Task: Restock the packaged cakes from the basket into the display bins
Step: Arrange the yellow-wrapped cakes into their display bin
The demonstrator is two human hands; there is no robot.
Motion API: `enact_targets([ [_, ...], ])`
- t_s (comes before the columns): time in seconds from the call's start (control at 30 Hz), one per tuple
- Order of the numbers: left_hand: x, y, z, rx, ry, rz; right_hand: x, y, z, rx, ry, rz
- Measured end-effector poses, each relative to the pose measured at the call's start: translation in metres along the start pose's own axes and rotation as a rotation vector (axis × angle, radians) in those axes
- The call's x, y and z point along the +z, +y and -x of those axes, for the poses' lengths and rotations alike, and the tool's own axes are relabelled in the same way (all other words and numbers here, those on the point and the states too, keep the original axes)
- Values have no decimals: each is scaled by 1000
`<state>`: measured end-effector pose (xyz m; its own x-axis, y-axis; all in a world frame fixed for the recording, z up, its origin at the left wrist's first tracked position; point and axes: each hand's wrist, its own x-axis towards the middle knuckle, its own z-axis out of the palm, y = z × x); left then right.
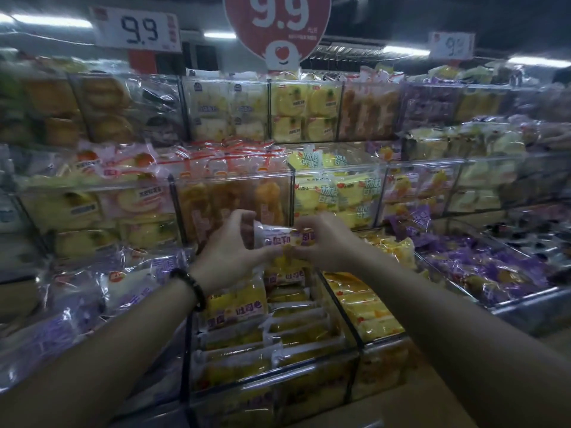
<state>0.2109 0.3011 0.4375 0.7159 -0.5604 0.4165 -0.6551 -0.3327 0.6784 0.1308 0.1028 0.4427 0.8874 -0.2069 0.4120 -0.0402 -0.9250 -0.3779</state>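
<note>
Both hands hold one packaged cake (278, 237) over the front display bin (272, 370).

The pack is a small, glossy clear wrapper with a white and purple printed band with lettering across it, and yellow cake shows through at its lower edge. The left hand (228, 251), a dark beaded bracelet (191, 288) on its wrist, curls its fingers and thumb round the pack's left end. The right hand (324, 242) pinches the right end, its fingers bent over the top. The pack hangs level between them, just above the rows of like yellow packs lying in the clear-walled bin and in front of the middle shelf's bins. Behind, more clear bins hold yellow, orange and purple packs, under a round red 9.9 sign (278, 26) and a white 9.9 price card (137, 29).
</note>
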Motion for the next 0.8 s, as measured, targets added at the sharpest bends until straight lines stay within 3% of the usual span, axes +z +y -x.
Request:
enact_targets([
  [0.13, 16, -30, 13, -11, -164, -227, 14, 0, 0, 102, 30, 43],
  [0.23, 16, -43, 17, 24, -143, -395, 25, -8, 4, 110, 24, 74],
  [0.4, 11, -50, 20, -80, -148, -341, 42, -18, -1, 134, 75, 75],
  [0.57, 7, -48, 20, -73, -142, -324, 61, -24, -10, 120, -80, 62],
  [0.8, 10, -50, 22, 64, -123, -412, 59, -22, -18, 166, -152, 424],
])
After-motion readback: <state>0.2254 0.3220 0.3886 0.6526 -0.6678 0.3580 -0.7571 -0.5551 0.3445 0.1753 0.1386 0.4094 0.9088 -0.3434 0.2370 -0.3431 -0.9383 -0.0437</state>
